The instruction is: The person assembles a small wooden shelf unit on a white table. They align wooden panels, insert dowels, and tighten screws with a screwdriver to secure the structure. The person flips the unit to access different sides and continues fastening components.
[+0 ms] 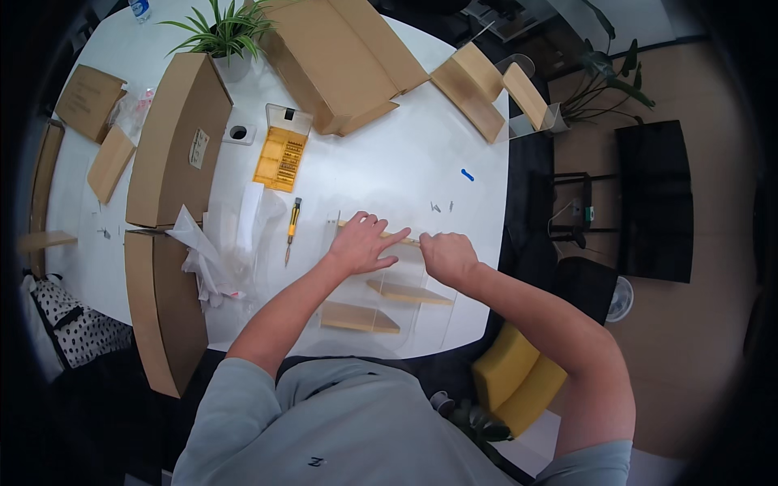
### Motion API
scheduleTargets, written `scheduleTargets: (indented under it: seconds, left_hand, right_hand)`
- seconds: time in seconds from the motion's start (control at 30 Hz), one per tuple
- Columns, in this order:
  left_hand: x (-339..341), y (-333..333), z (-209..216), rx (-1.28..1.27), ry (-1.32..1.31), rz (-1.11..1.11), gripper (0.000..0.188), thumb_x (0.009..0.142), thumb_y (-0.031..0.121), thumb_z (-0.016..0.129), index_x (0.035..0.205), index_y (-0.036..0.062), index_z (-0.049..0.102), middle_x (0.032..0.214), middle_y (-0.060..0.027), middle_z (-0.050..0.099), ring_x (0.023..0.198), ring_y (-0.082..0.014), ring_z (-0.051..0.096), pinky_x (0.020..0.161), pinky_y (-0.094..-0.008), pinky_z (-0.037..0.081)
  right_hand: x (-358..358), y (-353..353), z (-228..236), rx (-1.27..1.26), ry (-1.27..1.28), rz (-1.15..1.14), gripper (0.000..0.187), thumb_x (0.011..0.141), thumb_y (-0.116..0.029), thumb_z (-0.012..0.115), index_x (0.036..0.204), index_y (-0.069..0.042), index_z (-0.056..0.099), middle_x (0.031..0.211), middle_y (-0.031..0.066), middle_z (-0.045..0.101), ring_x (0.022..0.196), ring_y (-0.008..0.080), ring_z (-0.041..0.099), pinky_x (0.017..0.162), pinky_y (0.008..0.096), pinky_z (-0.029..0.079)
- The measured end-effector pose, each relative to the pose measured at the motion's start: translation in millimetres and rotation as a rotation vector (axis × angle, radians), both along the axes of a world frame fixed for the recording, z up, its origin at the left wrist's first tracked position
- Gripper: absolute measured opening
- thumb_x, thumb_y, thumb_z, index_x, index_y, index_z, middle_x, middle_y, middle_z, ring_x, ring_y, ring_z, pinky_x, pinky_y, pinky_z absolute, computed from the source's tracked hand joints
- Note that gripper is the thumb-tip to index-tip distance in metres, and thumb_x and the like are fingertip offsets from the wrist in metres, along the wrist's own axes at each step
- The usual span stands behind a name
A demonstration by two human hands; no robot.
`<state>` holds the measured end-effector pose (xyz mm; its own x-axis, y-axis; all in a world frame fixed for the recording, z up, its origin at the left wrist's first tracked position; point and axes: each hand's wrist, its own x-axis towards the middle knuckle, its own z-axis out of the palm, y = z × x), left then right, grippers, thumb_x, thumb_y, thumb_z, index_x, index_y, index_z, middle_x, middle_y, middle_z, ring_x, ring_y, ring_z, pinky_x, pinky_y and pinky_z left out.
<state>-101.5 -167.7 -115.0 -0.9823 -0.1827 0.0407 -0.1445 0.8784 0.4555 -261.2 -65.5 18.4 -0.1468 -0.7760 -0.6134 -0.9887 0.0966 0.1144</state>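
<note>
In front of me stands a small shelf of clear plastic panels with pale wooden boards; its lower board [360,317] and middle board [411,292] show plainly. Along the far edge, my left hand [361,243] rests on the top board with fingers spread. At that board's right end my right hand [448,257] is closed in a fist, and what it grips is hidden. A yellow-and-black screwdriver [292,230] lies to the left of my left hand. Small screws [435,206] and a little blue tool [468,174] lie beyond my right hand.
An open yellow bit case [281,154] lies farther back. Tall cardboard boxes [174,142] stand left, beside crumpled plastic wrap [212,263]. A large open carton [340,61] and a potted plant [227,36] stand behind. Another wood-and-plastic shelf [478,89] is at the back right.
</note>
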Motion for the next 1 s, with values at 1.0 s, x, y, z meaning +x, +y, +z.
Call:
scheduleTargets:
  seconds: [1.0]
  left_hand:
    - [42.2,130.9,25.6,0.872,-0.347,0.739,0.051,0.097,0.025,0.069,0.138,-0.0009,0.054,0.095,-0.0113,0.073,0.087,-0.0205,0.072,0.082,-0.0342,0.057]
  right_hand:
    - [-192.0,84.6,-188.0,-0.264,-0.328,-0.464,0.022,0.087,-0.021,0.071,0.108,-0.014,0.072,0.107,0.0120,0.069,0.100,0.0316,0.069,0.084,0.0436,0.057]
